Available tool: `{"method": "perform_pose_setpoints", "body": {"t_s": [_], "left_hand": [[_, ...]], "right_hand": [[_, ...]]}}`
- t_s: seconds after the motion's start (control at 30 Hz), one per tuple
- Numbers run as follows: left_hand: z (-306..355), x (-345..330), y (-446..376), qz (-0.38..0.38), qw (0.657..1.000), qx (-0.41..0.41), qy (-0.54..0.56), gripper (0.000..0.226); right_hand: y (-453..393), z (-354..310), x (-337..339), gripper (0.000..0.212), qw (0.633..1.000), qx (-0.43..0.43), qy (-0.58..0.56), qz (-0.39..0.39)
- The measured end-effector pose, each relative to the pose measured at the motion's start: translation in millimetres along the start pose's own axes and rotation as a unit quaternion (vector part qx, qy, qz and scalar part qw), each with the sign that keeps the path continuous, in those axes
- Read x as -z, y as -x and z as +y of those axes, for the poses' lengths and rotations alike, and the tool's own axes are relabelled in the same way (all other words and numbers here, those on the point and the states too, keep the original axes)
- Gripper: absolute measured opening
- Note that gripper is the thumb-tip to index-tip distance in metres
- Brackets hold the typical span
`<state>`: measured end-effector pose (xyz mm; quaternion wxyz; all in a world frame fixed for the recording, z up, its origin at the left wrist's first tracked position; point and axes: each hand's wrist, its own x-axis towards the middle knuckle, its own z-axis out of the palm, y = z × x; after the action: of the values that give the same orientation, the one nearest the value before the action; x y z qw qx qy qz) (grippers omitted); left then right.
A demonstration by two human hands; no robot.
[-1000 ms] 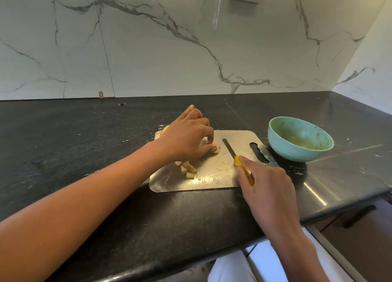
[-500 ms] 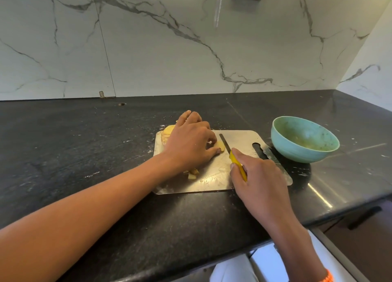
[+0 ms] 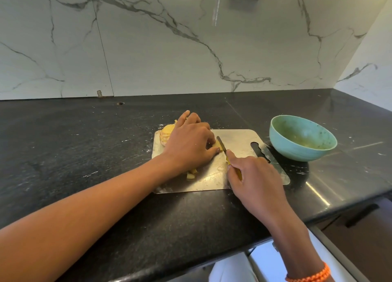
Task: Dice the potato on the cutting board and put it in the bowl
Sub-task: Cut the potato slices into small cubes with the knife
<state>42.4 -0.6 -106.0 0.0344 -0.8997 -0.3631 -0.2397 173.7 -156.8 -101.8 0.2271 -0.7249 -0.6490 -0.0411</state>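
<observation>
Left hand: the left hand (image 3: 188,145) lies just left of the frame's centre, fingers curled down over a potato strip (image 3: 218,148), pinning it to the board between thumb and fingertips.
Right hand: the right hand (image 3: 254,179), lower right of centre, is wrapped round the yellow handle of a knife (image 3: 222,147), forefinger stretched along the top.
Knife: the dark blade points up and left, its edge down against the strip, right beside the left fingertips.
Potato: a larger uncut piece (image 3: 166,134) sits at the board's upper left corner, partly hidden by the left hand; a few diced cubes (image 3: 192,174) lie under the left wrist, nearer the bottom edge.
Cutting board: the metal cutting board (image 3: 239,139) lies flat in mid-frame on the black countertop (image 3: 84,145), with a handle slot at its right end.
Bowl: the turquoise bowl (image 3: 284,141) stands to the right, just beside the board; no cubes visible inside.
Wrist: an orange bead bracelet (image 3: 309,275) shows at lower right.
</observation>
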Motion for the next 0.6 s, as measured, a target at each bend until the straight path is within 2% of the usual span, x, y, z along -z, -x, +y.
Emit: {"method": "perform_pose_setpoints", "body": {"t_s": [0.3,0.6], "left_hand": [[8,2,0,-0.002,1.000,0.019,-0.011,0.036],[12,4,4,-0.002,0.999,0.031,-0.037,0.042]], "right_hand": [[4,-1,4,0.045,1.000,-0.004,-0.012,-0.010],[42,5,6,0.046,0.999,0.000,-0.034,0.016]]}}
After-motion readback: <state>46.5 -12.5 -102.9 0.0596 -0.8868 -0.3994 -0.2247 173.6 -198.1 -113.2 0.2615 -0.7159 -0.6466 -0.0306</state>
